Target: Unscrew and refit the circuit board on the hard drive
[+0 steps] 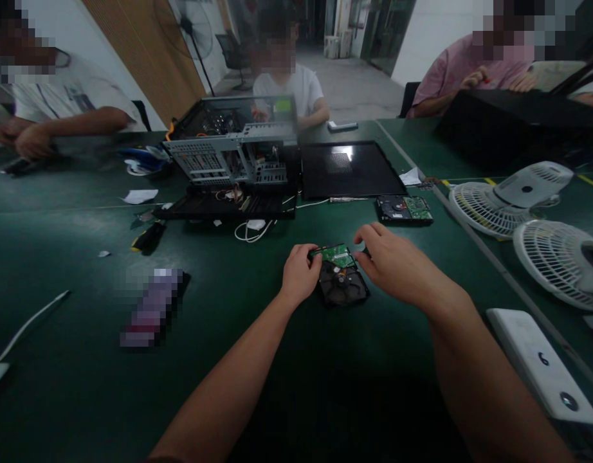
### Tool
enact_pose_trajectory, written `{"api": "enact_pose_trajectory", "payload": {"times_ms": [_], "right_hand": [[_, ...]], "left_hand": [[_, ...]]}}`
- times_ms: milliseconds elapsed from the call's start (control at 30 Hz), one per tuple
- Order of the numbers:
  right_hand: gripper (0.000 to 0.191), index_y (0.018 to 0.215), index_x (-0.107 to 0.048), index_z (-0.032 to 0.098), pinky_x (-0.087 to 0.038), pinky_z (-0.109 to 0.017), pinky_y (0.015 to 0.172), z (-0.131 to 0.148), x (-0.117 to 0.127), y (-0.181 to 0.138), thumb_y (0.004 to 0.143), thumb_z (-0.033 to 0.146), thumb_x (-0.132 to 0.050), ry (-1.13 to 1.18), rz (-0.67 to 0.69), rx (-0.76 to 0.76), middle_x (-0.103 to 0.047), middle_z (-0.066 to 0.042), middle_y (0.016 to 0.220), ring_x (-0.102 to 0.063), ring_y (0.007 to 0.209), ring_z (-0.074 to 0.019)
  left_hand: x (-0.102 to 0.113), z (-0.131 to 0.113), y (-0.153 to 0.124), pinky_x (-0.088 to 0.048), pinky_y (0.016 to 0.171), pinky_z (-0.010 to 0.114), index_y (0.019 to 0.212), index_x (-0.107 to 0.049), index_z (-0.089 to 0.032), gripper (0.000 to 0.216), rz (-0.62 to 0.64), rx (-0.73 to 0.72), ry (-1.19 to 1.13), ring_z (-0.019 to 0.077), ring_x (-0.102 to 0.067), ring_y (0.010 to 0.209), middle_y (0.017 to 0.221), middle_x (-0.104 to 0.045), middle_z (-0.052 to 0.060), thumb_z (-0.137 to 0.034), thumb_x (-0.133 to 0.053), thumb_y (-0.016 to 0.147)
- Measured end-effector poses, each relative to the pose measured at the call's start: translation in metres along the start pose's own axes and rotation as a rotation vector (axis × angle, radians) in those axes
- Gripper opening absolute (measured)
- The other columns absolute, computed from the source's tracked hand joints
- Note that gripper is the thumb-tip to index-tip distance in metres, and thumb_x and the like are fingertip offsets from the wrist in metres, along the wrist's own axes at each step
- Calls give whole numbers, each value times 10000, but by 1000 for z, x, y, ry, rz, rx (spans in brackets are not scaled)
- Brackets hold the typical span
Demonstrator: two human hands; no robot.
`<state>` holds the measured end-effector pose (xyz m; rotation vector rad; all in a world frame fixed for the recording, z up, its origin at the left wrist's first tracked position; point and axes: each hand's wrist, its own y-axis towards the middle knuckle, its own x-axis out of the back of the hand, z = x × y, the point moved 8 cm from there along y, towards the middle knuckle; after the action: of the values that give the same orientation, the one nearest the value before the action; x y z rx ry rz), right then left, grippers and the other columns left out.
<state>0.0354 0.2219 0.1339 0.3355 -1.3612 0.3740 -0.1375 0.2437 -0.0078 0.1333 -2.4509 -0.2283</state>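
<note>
On table (238, 276), two hard drives (343, 286) (405, 210), left grip (300, 273) pinching one, right grip (388, 260) parted

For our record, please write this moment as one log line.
Left hand: holds hard drive, left side | Right hand: near right side, contact unclear | Beyond: second drive, on table

Head cam: faces fwd/dn over table (229, 289), hands (299, 275) nr ctr.

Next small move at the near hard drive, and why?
Probably close the right hand lightly on the right edge of the near hard drive: the left hand holds its left corner, while the right is part-open beside the green circuit board, contact unclear.
</note>
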Motion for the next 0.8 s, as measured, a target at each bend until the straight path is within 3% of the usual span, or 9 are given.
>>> {"api": "enact_pose_trajectory", "payload": {"times_ms": [433, 667, 800], "right_hand": [[305, 1226, -557, 168, -480, -363, 771, 0, -1, -1, 924, 148, -526, 25, 8, 34, -619, -152, 1241, -677, 947, -256], [249, 1232, -548, 157, -435, -364, 680, -7, 0, 0, 1025, 265, -464, -69, -15, -85, -653, -170, 1221, -663, 813, -243], [269, 1222, -558, 163, -456, -373, 729, 1, 0, 1, 959, 187, -508, -27, -15, 1, -629, -156, 1238, -673, 882, -253]], "left_hand": [[0, -1, -1, -550, 838, 339, 1239, -691, -181, 282, -12, -20, -19, 131, -623, 708, 1186, -665, 73, -217, -627, 966], [-1, 0, -1, -554, 830, 340, 1285, -666, -199, 354, 1, 4, -27, 127, -614, 697, 1229, -668, 74, -183, -636, 933], [-2, 1, -1, -555, 817, 339, 1282, -667, -202, 360, 9, 6, -31, 128, -615, 702, 1235, -665, 72, -177, -634, 924]]}}
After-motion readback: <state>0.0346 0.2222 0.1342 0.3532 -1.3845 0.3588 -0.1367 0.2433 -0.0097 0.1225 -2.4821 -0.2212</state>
